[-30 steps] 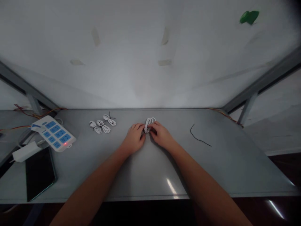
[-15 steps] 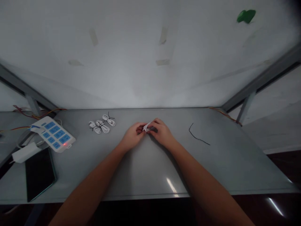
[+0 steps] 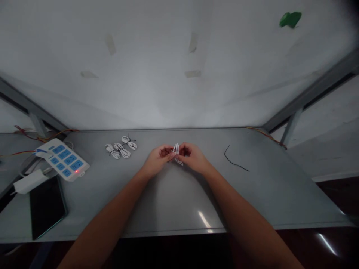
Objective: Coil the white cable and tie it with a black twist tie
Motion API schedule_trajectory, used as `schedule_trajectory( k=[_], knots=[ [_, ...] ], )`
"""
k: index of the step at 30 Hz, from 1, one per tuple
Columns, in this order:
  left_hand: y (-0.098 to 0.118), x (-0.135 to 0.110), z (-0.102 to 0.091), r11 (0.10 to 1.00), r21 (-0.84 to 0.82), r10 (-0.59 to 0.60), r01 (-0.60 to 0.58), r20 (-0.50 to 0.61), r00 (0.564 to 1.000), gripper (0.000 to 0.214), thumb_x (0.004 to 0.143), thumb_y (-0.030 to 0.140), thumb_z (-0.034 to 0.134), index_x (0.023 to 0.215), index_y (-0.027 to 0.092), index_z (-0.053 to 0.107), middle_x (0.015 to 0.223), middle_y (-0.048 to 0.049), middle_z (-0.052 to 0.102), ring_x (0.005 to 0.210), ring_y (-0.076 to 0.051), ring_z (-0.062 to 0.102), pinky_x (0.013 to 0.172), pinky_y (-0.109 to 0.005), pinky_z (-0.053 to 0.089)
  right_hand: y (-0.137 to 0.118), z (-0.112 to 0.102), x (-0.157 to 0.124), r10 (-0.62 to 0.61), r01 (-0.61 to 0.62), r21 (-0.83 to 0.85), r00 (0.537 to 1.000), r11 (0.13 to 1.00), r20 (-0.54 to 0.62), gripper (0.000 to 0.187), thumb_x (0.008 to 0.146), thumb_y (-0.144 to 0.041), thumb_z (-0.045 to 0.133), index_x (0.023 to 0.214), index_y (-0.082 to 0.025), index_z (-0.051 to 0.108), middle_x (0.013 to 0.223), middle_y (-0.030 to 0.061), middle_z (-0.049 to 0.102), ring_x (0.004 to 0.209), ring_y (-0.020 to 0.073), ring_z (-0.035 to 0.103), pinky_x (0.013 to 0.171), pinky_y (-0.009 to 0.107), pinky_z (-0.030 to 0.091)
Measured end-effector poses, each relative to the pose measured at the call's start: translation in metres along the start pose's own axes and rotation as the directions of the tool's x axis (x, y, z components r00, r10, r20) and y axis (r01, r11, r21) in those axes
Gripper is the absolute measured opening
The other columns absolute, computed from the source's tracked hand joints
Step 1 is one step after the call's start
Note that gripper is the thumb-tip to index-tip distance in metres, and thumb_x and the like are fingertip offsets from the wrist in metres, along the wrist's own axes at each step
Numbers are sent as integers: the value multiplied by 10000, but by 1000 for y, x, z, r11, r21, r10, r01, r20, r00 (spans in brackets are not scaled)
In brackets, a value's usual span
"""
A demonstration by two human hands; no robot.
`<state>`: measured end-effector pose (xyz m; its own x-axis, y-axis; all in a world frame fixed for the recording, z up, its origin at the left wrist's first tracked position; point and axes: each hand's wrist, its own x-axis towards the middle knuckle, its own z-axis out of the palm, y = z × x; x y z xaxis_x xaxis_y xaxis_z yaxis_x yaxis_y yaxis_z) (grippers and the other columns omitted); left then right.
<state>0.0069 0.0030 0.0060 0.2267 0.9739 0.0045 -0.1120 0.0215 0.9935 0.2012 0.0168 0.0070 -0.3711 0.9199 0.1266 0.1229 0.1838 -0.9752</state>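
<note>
Between my two hands, over the middle of the grey table point(image 3: 179, 201), is a coiled white cable point(image 3: 177, 148). My left hand point(image 3: 159, 160) pinches the coil from the left, thumb near its middle. From the other side my right hand point(image 3: 193, 157) grips it with thumb and bent fingers. Loops of the coil stick out above and below the fingertips; the part between the fingers is hidden. To the right lies a loose black twist tie point(image 3: 235, 163), bent and apart from both hands.
Three white cable bundles with black ties point(image 3: 122, 150) lie left of my hands. Farther left are a power strip point(image 3: 66, 158) with a red light, a white adapter point(image 3: 30, 182) and a dark tablet point(image 3: 48, 207). A pale wall point(image 3: 168, 101) rises behind the table.
The white coil has been turned from lying slanted to standing more upright between my fingers, its lower loops now showing below. Both hands stay in nearly the same place.
</note>
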Motion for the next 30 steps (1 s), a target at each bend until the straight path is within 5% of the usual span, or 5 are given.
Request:
schedule_trajectory(
  k=[10,16,21,27,30],
  knots=[
    [1,-2,4,999,-48,-8,6,-39,999,434,760,510,853,911,174,624,844,-12,703,765,-151,662,749,-298,540,-7,3,-1,130,-129,128,992,983,5,258,799,-363,743,865,-244,524,609,-73,566,483,117,527,470,242,402],
    [3,-3,5,999,-29,-38,37,-31,999,452,800,522,810,1037,167,662,875,-41,734,748,-172,684,699,-313,558,-9,5,-2,158,-155,148,987,977,-8,208,855,-366,692,887,-262,514,563,-91,567,420,110,541,401,216,416],
    [-3,0,0,1000,-15,-1,-1,-90,996,394,863,490,760,1080,179,653,791,-14,677,684,-158,664,646,-302,564,-10,0,2,167,-166,223,986,961,18,239,816,-372,736,953,-243,588,739,-45,671,502,127,645,494,259,523],
    [-2,4,-9,996,-89,-38,19,-223,974,304,928,408,697,1113,202,572,731,42,577,592,-140,643,569,-296,573,-10,-18,5,234,-243,407,969,880,74,256,759,-302,791,984,-207,715,972,62,774,792,221,777,797,400,631],
    [0,6,-12,993,-103,-80,51,-293,953,272,937,380,668,1119,214,552,773,49,559,563,-116,624,544,-280,570,-5,-26,7,246,-245,374,968,895,46,282,730,-320,850,960,-193,748,924,67,782,759,197,760,764,368,631]
  ],
)
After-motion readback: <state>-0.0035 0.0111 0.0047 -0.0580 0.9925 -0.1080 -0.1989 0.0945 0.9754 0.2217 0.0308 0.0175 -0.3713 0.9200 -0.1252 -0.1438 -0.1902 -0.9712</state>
